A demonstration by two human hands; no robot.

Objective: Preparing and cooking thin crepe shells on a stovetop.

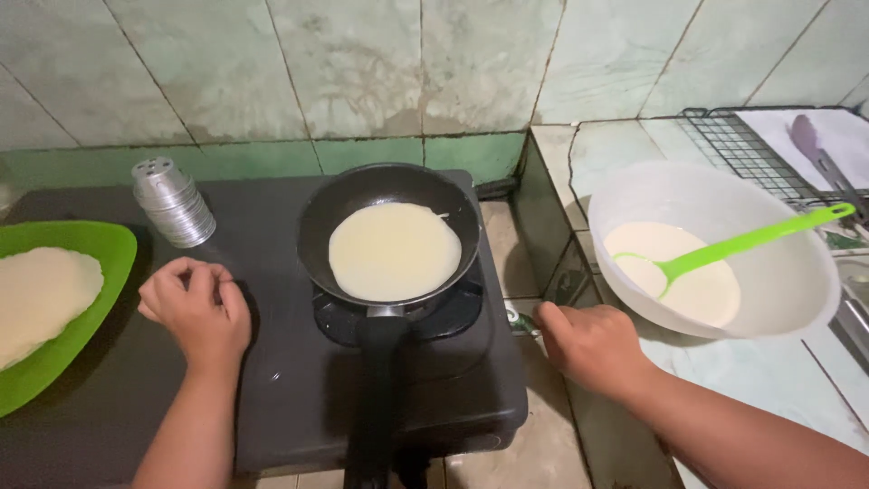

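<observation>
Both forearms come in from the bottom edge. Left hand (195, 312) rests lower left of centre on the black stove top (272, 380), fingers curled loosely into a soft fist, holding nothing. Right hand (593, 344), lower right of centre, sits at the stove's right edge, fingers closed around smth small and dark w/ a bit of green showing, prob. a knob or lighter; can't tell which.

Centre frame: black frying pan (389, 231) on the burner, handle pointing straight down toward the camera. Thin round crepe (394, 251) of pale batter lies flat in the pan, filling most of the base. Surface looks pale cream, no browning visible, edges not lifted, so judged early in cooking, top side not yet set or flipped.

Far left: green plate (86, 312) w/ at least one finished pale crepe (41, 299) on it, partly cut by the frame edge, so some output is done already.

Right: big white bowl (724, 249) on the tiled tabletop (769, 380), batter (674, 272) pooled in the bottom, green ladle (733, 244) resting in it, handle up toward upper right. Fair amt of batter left, so more rounds remain.

Upper left: stack of small metal cups (174, 204) on the stove top. Upper right corner: wire rack (751, 149) w/ purple-tipped tongs (819, 158).
</observation>
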